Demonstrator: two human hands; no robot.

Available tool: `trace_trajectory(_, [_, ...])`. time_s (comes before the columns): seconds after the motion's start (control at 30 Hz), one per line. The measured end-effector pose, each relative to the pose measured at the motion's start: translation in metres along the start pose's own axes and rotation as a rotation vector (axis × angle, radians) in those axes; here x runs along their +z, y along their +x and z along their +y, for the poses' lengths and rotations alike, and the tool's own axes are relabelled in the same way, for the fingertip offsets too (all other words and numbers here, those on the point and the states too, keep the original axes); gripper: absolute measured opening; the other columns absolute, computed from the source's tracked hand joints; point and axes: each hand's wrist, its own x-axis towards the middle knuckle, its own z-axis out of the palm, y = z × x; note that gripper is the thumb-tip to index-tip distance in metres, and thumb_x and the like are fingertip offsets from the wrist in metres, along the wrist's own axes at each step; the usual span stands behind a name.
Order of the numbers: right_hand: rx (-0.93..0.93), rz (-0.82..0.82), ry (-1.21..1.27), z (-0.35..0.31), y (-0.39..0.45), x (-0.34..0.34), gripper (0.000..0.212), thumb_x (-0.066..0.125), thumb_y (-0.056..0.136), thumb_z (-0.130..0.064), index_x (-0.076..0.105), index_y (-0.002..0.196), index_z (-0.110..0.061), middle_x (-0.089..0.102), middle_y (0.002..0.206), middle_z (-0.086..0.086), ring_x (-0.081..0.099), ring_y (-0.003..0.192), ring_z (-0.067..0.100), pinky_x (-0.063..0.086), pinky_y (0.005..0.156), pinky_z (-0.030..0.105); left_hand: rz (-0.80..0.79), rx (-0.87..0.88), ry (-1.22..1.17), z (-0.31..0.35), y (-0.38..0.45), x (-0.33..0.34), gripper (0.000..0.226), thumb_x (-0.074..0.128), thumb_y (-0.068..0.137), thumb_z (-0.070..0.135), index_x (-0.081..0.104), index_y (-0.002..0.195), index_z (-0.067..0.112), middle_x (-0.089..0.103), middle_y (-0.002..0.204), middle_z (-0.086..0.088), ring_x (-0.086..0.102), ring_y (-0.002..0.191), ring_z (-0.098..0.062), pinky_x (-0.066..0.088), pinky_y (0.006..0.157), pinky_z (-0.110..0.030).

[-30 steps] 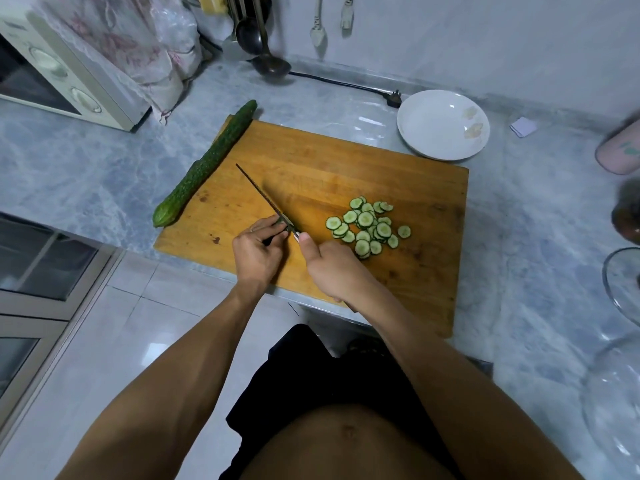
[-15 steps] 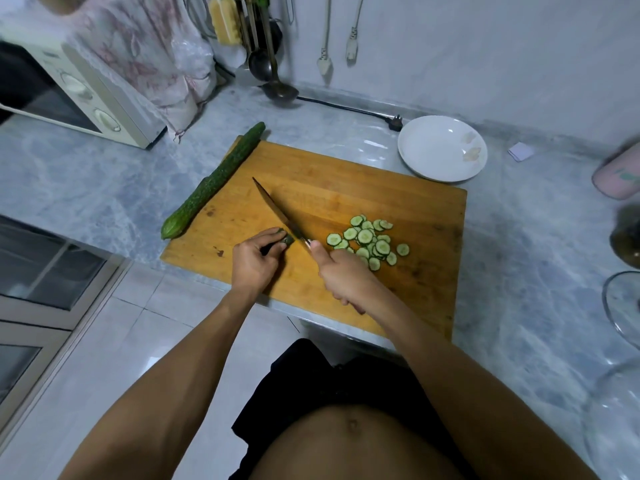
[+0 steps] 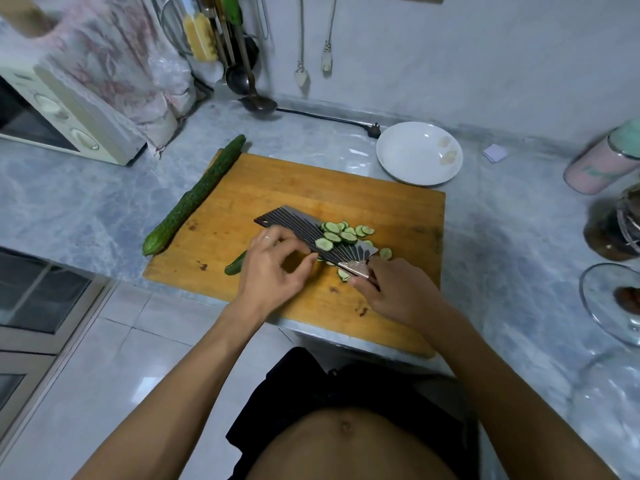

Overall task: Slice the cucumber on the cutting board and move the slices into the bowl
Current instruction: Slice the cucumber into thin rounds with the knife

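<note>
On the wooden cutting board (image 3: 277, 188) my right hand (image 3: 398, 292) grips the handle of a cleaver (image 3: 298, 226), whose ribbed blade lies nearly flat with several cucumber slices (image 3: 337, 233) on it. A few more slices lie on the board beside and under the blade. My left hand (image 3: 273, 271) hovers at the blade's near edge, fingers loosely curled, holding nothing. A short cucumber end piece (image 3: 235, 266) lies just left of that hand. A whole cucumber (image 3: 194, 199) rests along the board's left edge. The white bowl (image 3: 398, 150) sits behind the board's far right corner.
A microwave (image 3: 52, 112) with a cloth over it stands at the back left. A ladle (image 3: 258, 103) and power cord lie behind the board. A pink jar (image 3: 602, 164), a dark jar (image 3: 613, 226) and a glass lid (image 3: 609, 299) stand at the right.
The cleaver went from upright cutting to lying flat with slices scooped onto it. My left hand let go of the cucumber end and moved right to the blade's edge.
</note>
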Motion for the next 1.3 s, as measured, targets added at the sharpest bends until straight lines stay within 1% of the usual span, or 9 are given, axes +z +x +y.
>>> trace_trajectory(0.13, [0.018,-0.006,-0.052,0.008,-0.010,0.002,0.044,0.039,0.098,-0.059,0.051,0.098,-0.016,0.061,0.086,0.000,0.059,0.075,0.020,0.052,0.066,0.037,-0.261,-0.028,-0.042,0.006,0.023,0.005,0.021,0.072,0.080,0.047,0.071,0.081,0.026,0.062,0.084,0.010,0.056,0.083,-0.014,0.047,0.082,-0.041])
trace_trajectory(0.33, [-0.046,-0.029,-0.079,0.007,-0.025,0.002,0.044,0.040,0.099,-0.056,0.053,0.104,-0.015,0.063,0.089,0.001,0.061,0.077,0.021,0.049,0.066,0.036,-0.645,-0.116,-0.107,0.005,0.056,0.023,0.007,0.077,0.083,0.032,0.073,0.089,0.031,0.065,0.100,0.008,0.059,0.099,-0.013,0.048,0.091,-0.035])
trace_trajectory(0.47, [-0.074,-0.006,-0.087,0.002,-0.028,0.004,0.046,0.041,0.098,-0.057,0.055,0.105,-0.014,0.064,0.092,0.003,0.062,0.080,0.023,0.049,0.067,0.036,-0.652,-0.136,0.011,0.006,0.065,0.043,0.015,0.069,0.090,0.027,0.074,0.104,0.030,0.066,0.113,0.003,0.059,0.106,-0.019,0.049,0.093,-0.037])
trace_trajectory(0.7, [-0.040,0.012,-0.066,0.009,-0.028,0.005,0.045,0.042,0.098,-0.057,0.055,0.103,-0.014,0.064,0.085,0.002,0.061,0.073,0.022,0.051,0.065,0.036,-0.357,-0.131,-0.095,0.009,0.057,0.032,0.021,0.061,0.092,0.004,0.076,0.102,0.016,0.070,0.105,0.001,0.062,0.096,-0.014,0.046,0.085,-0.022])
trace_trajectory(0.83, [-0.061,0.042,-0.083,0.011,-0.025,0.005,0.044,0.042,0.097,-0.058,0.056,0.100,-0.016,0.064,0.083,0.000,0.061,0.070,0.020,0.052,0.064,0.036,-0.539,-0.025,-0.067,0.004,0.049,0.020,0.036,0.053,0.085,-0.006,0.075,0.103,0.017,0.068,0.112,-0.001,0.061,0.107,-0.020,0.048,0.097,-0.035])
trace_trajectory(1.0, [-0.097,0.016,-0.070,0.002,-0.017,0.008,0.044,0.042,0.097,-0.057,0.055,0.100,-0.015,0.064,0.083,0.000,0.062,0.071,0.020,0.053,0.065,0.038,-0.789,-0.108,0.052,0.010,0.065,0.028,0.057,0.044,0.084,-0.006,0.057,0.135,0.015,0.055,0.140,-0.007,0.049,0.130,-0.025,0.040,0.109,-0.035])
trace_trajectory(1.07, [-0.086,0.022,-0.055,-0.002,-0.017,0.010,0.044,0.043,0.097,-0.057,0.055,0.101,-0.015,0.064,0.085,0.000,0.063,0.073,0.021,0.052,0.064,0.037,-0.690,-0.150,0.006,0.012,0.066,0.025,0.059,0.044,0.083,-0.008,0.057,0.136,0.015,0.054,0.141,-0.007,0.048,0.131,-0.020,0.037,0.109,-0.027])
trace_trajectory(1.17, [-0.037,0.027,0.029,-0.005,-0.017,0.012,0.040,0.046,0.096,-0.056,0.054,0.095,-0.017,0.060,0.078,-0.004,0.058,0.069,0.019,0.043,0.056,0.032,-0.366,-0.162,-0.123,0.013,0.059,0.004,0.051,0.046,0.083,-0.009,0.066,0.124,0.012,0.064,0.128,-0.004,0.052,0.117,-0.006,0.031,0.098,-0.002])
trace_trajectory(1.3, [0.077,0.025,0.326,-0.006,-0.015,0.015,0.046,0.049,0.096,-0.054,0.056,0.082,-0.011,0.063,0.069,0.002,0.060,0.062,0.023,0.042,0.053,0.038,0.129,-0.251,-0.203,0.003,0.035,-0.025,0.036,0.047,0.082,0.002,0.075,0.102,0.014,0.068,0.102,0.007,0.058,0.099,0.001,0.039,0.085,-0.005])
